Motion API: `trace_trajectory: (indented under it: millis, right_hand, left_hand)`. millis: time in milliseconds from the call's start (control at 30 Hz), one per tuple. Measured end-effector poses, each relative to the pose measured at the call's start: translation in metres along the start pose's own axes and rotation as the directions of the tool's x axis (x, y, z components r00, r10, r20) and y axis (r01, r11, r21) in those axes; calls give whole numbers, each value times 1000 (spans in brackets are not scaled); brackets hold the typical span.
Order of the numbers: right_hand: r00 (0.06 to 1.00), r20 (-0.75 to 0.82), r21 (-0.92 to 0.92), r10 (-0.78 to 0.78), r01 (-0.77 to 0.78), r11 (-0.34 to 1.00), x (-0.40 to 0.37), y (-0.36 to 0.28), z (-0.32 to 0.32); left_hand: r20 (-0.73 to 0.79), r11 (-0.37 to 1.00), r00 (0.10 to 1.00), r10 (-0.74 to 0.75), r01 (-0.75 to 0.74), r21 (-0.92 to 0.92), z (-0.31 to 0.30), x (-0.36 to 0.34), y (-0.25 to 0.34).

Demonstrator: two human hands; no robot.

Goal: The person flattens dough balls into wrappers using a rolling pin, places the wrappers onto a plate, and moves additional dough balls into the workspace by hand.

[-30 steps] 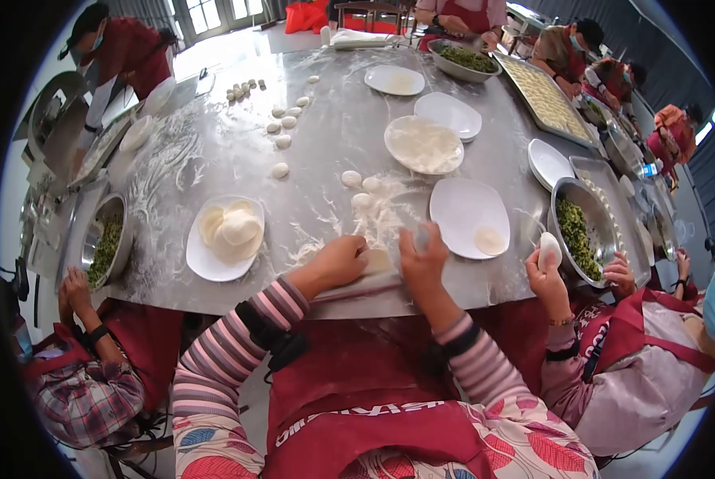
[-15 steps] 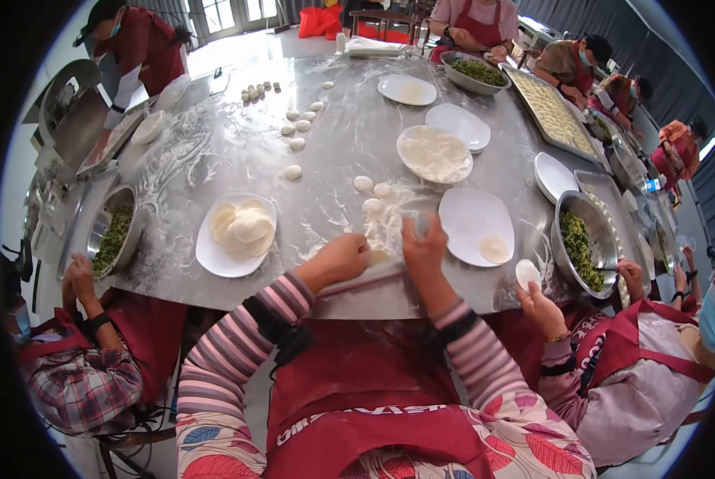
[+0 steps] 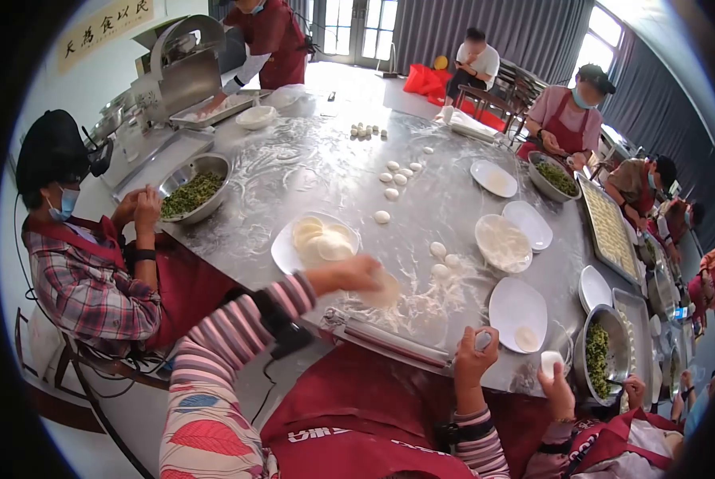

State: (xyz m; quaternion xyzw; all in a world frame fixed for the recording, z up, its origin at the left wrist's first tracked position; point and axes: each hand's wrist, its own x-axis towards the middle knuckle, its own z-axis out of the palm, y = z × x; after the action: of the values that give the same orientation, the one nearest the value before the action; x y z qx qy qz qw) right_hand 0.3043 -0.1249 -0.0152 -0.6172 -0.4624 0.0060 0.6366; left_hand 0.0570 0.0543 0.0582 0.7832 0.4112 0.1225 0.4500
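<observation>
My left hand [image 3: 348,275], a little blurred, pinches a thin round dough wrapper [image 3: 385,290] that hangs over the floured table. Just beyond it lies a white plate [image 3: 284,254] bearing a stack of wrappers [image 3: 324,241]. Closer to the table's front edge, my right hand [image 3: 474,359] is closed around a rolling pin [image 3: 483,341]; only its greyish end shows, and the fingers cover the rest. Several dough pieces [image 3: 438,250] sit in flour between my hands and the bowl of flour [image 3: 503,242]. Right of them is a plate [image 3: 517,307] holding one wrapper [image 3: 526,338].
Steel bowls of chopped green filling stand left [image 3: 194,188] and right [image 3: 605,351]. A person's hand [image 3: 560,391] at my right holds a white wrapper. More dough balls [image 3: 392,180] lie mid-table, and a tray of rows of dumplings [image 3: 607,227] stands far right. Co-workers surround the table.
My view has swung to the left. My left hand has lifted the wrapper off the table and carried it left towards the stack. My right hand has drawn back to the table's front edge.
</observation>
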Motion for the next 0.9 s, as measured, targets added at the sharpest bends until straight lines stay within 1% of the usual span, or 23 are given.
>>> trace_trajectory:
  millis: [33, 67, 100, 133, 167, 200, 267, 300, 367, 400, 467, 500, 533, 600, 633, 667, 700, 733, 767, 800, 833, 900]
  right_hand:
    - [999, -7, -45, -41, 40, 998, 1, 2, 0]
    - [997, -14, -92, -79, 78, 993, 1, 3, 1]
    - [997, -20, -87, -71, 69, 994, 2, 1, 1]
    - [999, -11, -34, 34, -34, 999, 2, -3, 1]
    - [991, 4, 16, 136, -136, 991, 2, -4, 1]
    - [990, -2, 16, 141, -141, 990, 1, -3, 1]
    - [994, -5, 8, 109, -108, 994, 1, 0, 1]
    - [993, -17, -6, 117, -117, 993, 1, -2, 0]
    - [993, -5, 35, 119, -119, 992, 1, -9, 0]
    - [991, -29, 8, 130, -129, 992, 3, -15, 0]
    - [998, -41, -59, -46, 44, 997, 10, -24, 1]
    - [997, -24, -90, -74, 72, 993, 11, -20, 1]
    - [997, -32, -108, -71, 67, 992, 12, -19, 0]
    - [999, 4, -99, -32, 32, 995, 12, -20, 0]
    - [995, -29, -106, -97, 94, 990, 15, -20, 2]
    - [995, -31, -117, -97, 92, 989, 16, -20, 4]
    - [995, -35, -87, -89, 86, 993, 15, -20, 4]
    - [996, -40, -56, -76, 74, 996, 13, -20, 2]
    - [997, -42, -64, -66, 63, 996, 13, -21, 0]
    - [995, -33, -88, -93, 90, 992, 14, -24, -1]
    - [992, -23, -110, -121, 118, 987, 14, -25, -2]
    - [994, -20, -88, -103, 101, 991, 12, -26, -2]
  left_hand:
    - [81, 999, 997, -10, 5, 53, -30, 3, -9]
    - [4, 993, 1000, -1, 1, 119, -52, 3, -24]
    - [-87, 977, 995, 59, -39, 208, -71, 8, -46]
    - [-39, 946, 996, 75, -59, 318, -90, 18, -68]
    - [-64, 928, 998, -24, 46, 369, -102, 23, -77]
    - [-58, 926, 998, -23, 43, 374, -110, 32, -81]
    - [-221, 857, 971, -87, 186, 481, -118, 54, -79]
    - [-203, 858, 976, -81, 172, 483, -117, 66, -73]
    - [-288, 866, 957, 27, 121, 485, -97, 98, -52]
    - [-256, 869, 966, 42, 91, 486, -78, 115, -40]
    - [-107, 771, 973, 204, -92, 631, -32, 144, -12]
    - [-91, 792, 953, 289, -185, 582, -6, 152, 2]
    - [-83, 804, 926, 369, -273, 529, 20, 158, 15]
    - [-5, 828, 908, 419, -380, 413, 59, 172, 38]
    - [2, 828, 906, 424, -388, 405, 75, 174, 47]
    - [11, 799, 934, 356, -310, 515, 89, 173, 56]
    - [12, 752, 958, 285, -232, 617, 98, 172, 62]
    - [24, 754, 958, 285, -239, 612, 103, 171, 63]
    - [2, 749, 957, 290, -228, 622, 107, 170, 62]
    - [-20, 742, 955, 295, -215, 635, 108, 169, 62]
    - [-9, 741, 957, 291, -220, 635, 108, 168, 60]
    - [52, 726, 897, 440, -389, 566, 102, 162, 62]
